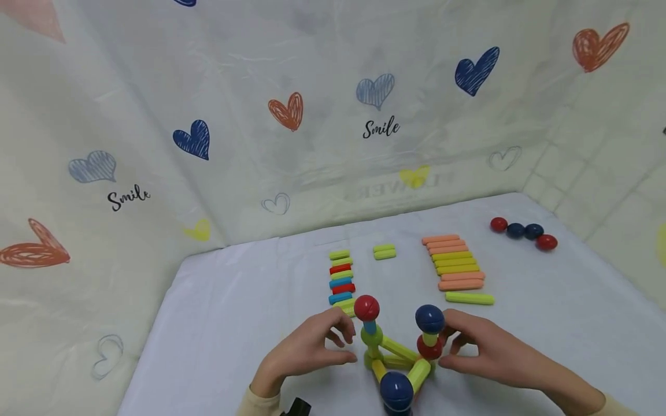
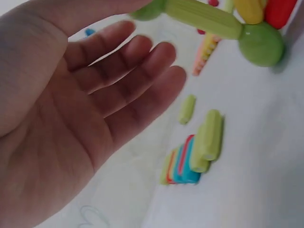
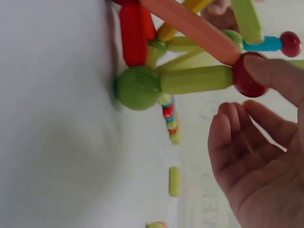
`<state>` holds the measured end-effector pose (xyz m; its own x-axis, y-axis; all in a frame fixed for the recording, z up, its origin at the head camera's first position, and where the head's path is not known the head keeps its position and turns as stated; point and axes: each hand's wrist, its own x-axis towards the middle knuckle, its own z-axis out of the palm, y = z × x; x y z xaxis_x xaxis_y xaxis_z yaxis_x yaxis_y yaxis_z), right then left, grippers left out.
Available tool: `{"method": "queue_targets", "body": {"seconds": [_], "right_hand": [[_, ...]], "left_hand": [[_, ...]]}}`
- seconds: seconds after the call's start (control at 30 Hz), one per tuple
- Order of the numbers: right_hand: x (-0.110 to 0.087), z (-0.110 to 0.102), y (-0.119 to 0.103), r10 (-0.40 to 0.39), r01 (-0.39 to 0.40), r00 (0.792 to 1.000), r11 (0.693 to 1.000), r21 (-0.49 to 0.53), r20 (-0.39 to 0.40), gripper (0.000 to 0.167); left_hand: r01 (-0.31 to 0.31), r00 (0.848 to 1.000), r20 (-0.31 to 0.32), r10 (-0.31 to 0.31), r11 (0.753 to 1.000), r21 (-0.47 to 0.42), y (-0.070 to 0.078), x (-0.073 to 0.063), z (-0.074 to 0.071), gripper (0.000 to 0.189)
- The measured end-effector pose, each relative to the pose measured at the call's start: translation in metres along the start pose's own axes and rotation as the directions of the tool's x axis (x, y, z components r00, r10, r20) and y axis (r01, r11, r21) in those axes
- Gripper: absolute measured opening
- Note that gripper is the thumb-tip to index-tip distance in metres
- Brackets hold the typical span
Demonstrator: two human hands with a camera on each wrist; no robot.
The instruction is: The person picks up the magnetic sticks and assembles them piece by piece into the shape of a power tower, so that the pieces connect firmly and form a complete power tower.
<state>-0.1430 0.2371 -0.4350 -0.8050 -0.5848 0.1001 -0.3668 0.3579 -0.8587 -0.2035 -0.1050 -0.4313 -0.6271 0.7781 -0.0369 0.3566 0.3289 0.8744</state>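
Observation:
In the head view, a frame of coloured sticks and balls stands on the table. A red ball (image 1: 366,308) tops its left post, and a big blue ball (image 1: 396,390) is nearest me. My left hand (image 1: 314,342) is beside the left post, fingers loosely bent and holding nothing; in the left wrist view its thumb overlaps a green ball (image 2: 149,10). My right hand (image 1: 491,349) is at the right post, under a blue ball (image 1: 429,319). In the right wrist view, its thumb overlaps a red ball (image 3: 250,78), with the other fingers bent loosely below.
Behind the frame lies a column of short green, red and blue sticks (image 1: 341,283). Two short green sticks (image 1: 384,252) lie farther back. Longer orange and yellow sticks (image 1: 455,263) are at the right, with red and blue balls (image 1: 524,231) beyond them.

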Motion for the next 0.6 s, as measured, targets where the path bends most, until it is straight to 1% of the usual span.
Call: {"method": "queue_targets", "body": {"seconds": [0.07,0.13,0.17,0.23,0.3,0.4,0.5,0.6], "right_hand": [[0.0,-0.004,-0.004,-0.024,0.024,0.999,0.999,0.025,0.02,0.035],[0.001,-0.006,-0.006,-0.034,0.032,0.999,0.998,0.045,0.043,0.036],[0.001,-0.007,-0.006,-0.035,0.032,0.998,0.998,0.056,0.052,0.037],[0.002,-0.006,-0.006,-0.034,0.03,0.998,0.997,0.064,0.061,0.037],[0.003,-0.005,-0.005,-0.044,0.04,0.997,0.997,0.065,0.056,0.037],[0.004,-0.004,-0.003,-0.069,0.066,0.996,0.996,0.065,0.047,0.035],[0.005,-0.002,-0.002,-0.077,0.073,0.996,0.994,0.082,0.038,0.034],[0.005,-0.002,0.0,-0.082,0.078,0.996,0.992,0.1,0.039,0.033]], "left_hand": [[-0.022,0.999,0.048,0.022,1.0,-0.002,0.007,-0.007,-0.002,0.024],[-0.04,0.992,0.122,0.04,0.999,-0.009,0.016,-0.012,0.0,0.018],[-0.034,0.987,0.158,0.036,0.999,-0.012,0.021,-0.014,0.002,0.018],[0.023,0.976,0.218,-0.015,0.999,-0.032,0.031,-0.017,0.011,0.019],[0.119,0.962,0.252,-0.105,0.992,-0.04,0.04,-0.016,0.02,0.022],[0.267,0.934,0.25,-0.253,0.964,-0.02,0.049,-0.012,0.036,0.025],[0.305,0.928,0.211,-0.308,0.951,0.049,0.052,-0.007,0.049,0.025],[0.294,0.934,0.171,-0.313,0.947,0.126,0.052,-0.002,0.057,0.028]]}}
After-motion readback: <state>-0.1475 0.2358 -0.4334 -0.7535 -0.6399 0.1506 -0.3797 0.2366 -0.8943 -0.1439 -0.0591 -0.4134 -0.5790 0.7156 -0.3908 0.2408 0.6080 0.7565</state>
